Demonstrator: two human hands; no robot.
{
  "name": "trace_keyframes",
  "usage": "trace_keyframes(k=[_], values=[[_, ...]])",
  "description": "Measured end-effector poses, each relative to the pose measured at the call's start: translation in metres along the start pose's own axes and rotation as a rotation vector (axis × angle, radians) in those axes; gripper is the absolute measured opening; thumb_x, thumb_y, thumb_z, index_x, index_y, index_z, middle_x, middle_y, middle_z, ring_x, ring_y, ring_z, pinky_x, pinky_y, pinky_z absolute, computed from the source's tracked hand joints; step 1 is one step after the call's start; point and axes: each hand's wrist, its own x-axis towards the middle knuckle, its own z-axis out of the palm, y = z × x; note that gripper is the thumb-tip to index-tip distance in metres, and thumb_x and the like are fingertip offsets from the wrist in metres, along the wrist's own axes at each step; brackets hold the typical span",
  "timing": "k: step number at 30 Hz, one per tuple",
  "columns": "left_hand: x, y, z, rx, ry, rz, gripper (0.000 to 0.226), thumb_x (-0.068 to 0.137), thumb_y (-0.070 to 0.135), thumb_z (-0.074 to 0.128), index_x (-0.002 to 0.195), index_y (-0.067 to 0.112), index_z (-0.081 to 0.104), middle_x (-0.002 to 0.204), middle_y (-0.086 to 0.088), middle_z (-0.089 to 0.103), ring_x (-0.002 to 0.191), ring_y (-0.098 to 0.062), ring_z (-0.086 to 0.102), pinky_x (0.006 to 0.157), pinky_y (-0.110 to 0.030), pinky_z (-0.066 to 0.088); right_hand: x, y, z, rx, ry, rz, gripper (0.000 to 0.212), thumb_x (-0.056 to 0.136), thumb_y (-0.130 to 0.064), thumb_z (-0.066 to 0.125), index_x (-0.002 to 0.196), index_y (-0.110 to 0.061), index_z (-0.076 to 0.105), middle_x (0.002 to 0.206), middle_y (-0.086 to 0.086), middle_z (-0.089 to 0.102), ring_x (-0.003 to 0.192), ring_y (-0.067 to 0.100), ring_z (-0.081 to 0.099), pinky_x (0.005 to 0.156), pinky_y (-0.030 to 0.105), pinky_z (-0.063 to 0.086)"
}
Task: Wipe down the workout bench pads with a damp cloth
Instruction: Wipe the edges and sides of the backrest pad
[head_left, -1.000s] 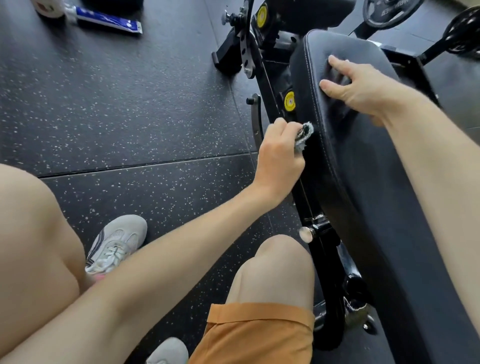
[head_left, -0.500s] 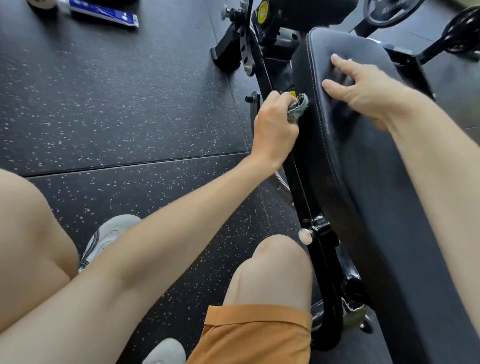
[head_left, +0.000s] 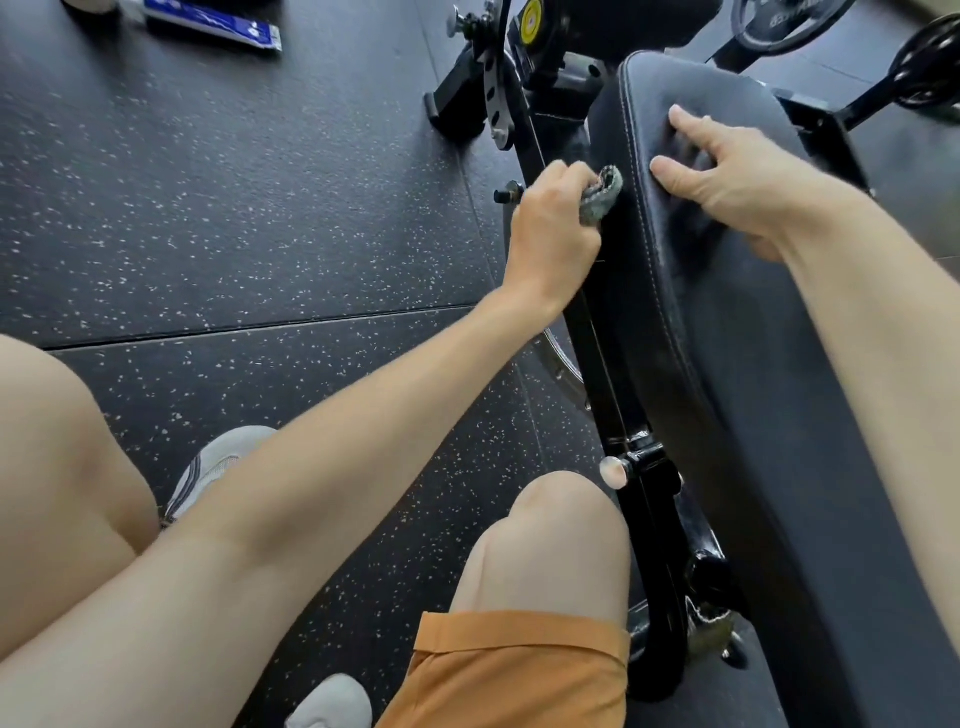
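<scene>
1. A left hand (head_left: 550, 234) is curled tight round a bunched grey cloth (head_left: 602, 195), fingers clamped on it, pressing the wad against the near side edge of the bench pad (head_left: 753, 389), close to the pad's far end.
2. The right hand (head_left: 737, 182) lies spread on the pad's top just beyond the seam, fingers apart and holding nothing. It appears to be steadying the bench.
3. The pad runs from lower right to upper centre on a black metal frame (head_left: 587, 322). It is black and cushioned, with pale stitching along its edge and a dull sheen.
4. The job looks to be mid-course: the side edge is under the cloth, but no wet streaks show, so how much of the long top is done cannot be told.
5. Around it are speckled rubber floor (head_left: 208, 208), a blue tube (head_left: 213, 23), orange shorts (head_left: 519, 670) and a pale shoe (head_left: 218, 462).
</scene>
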Motion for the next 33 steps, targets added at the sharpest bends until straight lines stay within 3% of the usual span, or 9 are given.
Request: trace_keyframes(k=[4,8,12,14,16,20,24,29,33], values=[[-0.048,0.006,0.000,0.016,0.028,0.166,0.022,0.069,-0.017,0.055,0.083,-0.002,0.062,0.077,-0.011,0.054,0.070,-0.021,0.047,0.063,-0.019,0.031,0.001,0.000,0.001,0.000,0.000,-0.003,0.062,0.097,-0.035,0.054,0.151,-0.028,0.025,0.160,0.001,0.013,0.146,0.015,0.015,0.101,0.014,0.014],[-0.001,0.015,0.003,0.127,0.067,0.146,0.020,0.069,-0.016,0.052,0.079,-0.001,0.060,0.078,-0.013,0.056,0.070,-0.026,0.050,0.062,-0.019,0.022,0.002,0.000,0.001,0.008,0.009,0.003,0.062,0.097,-0.036,0.053,0.151,-0.030,0.024,0.160,-0.001,0.013,0.146,0.015,0.015,0.103,0.017,0.015],[0.047,0.009,0.003,0.211,-0.034,0.022,0.028,0.073,-0.011,0.046,0.092,0.002,0.062,0.090,-0.009,0.058,0.078,-0.022,0.052,0.062,-0.021,0.027,0.001,-0.003,0.000,-0.010,0.013,0.009,0.061,0.097,-0.037,0.053,0.151,-0.032,0.025,0.160,-0.003,0.012,0.145,0.014,0.015,0.111,0.027,0.021],[0.038,0.005,0.002,0.135,-0.009,0.041,0.019,0.074,-0.011,0.051,0.084,0.001,0.062,0.082,-0.010,0.057,0.073,-0.025,0.053,0.060,-0.027,0.033,-0.002,-0.003,0.000,-0.007,0.012,0.021,0.061,0.097,-0.038,0.053,0.150,-0.034,0.025,0.160,-0.004,0.012,0.145,0.014,0.015,0.111,0.034,0.025],[0.006,0.002,0.001,0.052,0.060,0.122,0.008,0.077,-0.008,0.059,0.077,0.000,0.060,0.076,-0.011,0.055,0.067,-0.026,0.052,0.058,-0.031,0.038,-0.002,-0.001,0.000,0.009,0.015,0.016,0.061,0.097,-0.037,0.053,0.151,-0.033,0.025,0.160,-0.004,0.012,0.146,0.014,0.014,0.111,0.028,0.021],[-0.038,0.006,0.004,0.018,0.049,0.180,0.018,0.071,-0.016,0.058,0.082,-0.002,0.061,0.078,-0.014,0.056,0.070,-0.027,0.052,0.062,-0.025,0.035,0.001,0.000,0.002,0.020,0.009,0.004,0.061,0.097,-0.035,0.054,0.151,-0.032,0.025,0.160,-0.003,0.013,0.146,0.013,0.015,0.107,0.018,0.015],[0.012,0.013,0.004,0.037,0.050,0.008,0.018,0.073,-0.011,0.052,0.084,-0.001,0.062,0.081,-0.011,0.057,0.071,-0.022,0.048,0.061,-0.021,0.025,0.003,0.003,0.004,0.038,0.003,0.004,0.062,0.096,-0.035,0.054,0.151,-0.031,0.025,0.160,-0.003,0.012,0.146,0.012,0.013,0.109,0.021,0.013],[0.069,0.000,0.003,0.025,-0.078,-0.154,0.026,0.069,-0.010,0.048,0.086,0.000,0.065,0.084,-0.009,0.065,0.077,-0.022,0.059,0.064,-0.036,0.048,0.004,0.002,0.000,-0.006,-0.006,0.015,0.061,0.096,-0.037,0.054,0.150,-0.034,0.025,0.160,-0.004,0.013,0.146,0.014,0.015,0.114,0.026,0.015],[0.009,-0.001,-0.002,-0.090,-0.026,0.006,0.009,0.071,-0.007,0.053,0.075,-0.002,0.060,0.074,-0.013,0.059,0.064,-0.016,0.046,0.055,-0.010,0.032,0.001,0.001,-0.001,-0.004,0.011,0.020,0.060,0.097,-0.038,0.052,0.150,-0.036,0.024,0.160,-0.006,0.013,0.146,0.015,0.015,0.115,0.032,0.021]])
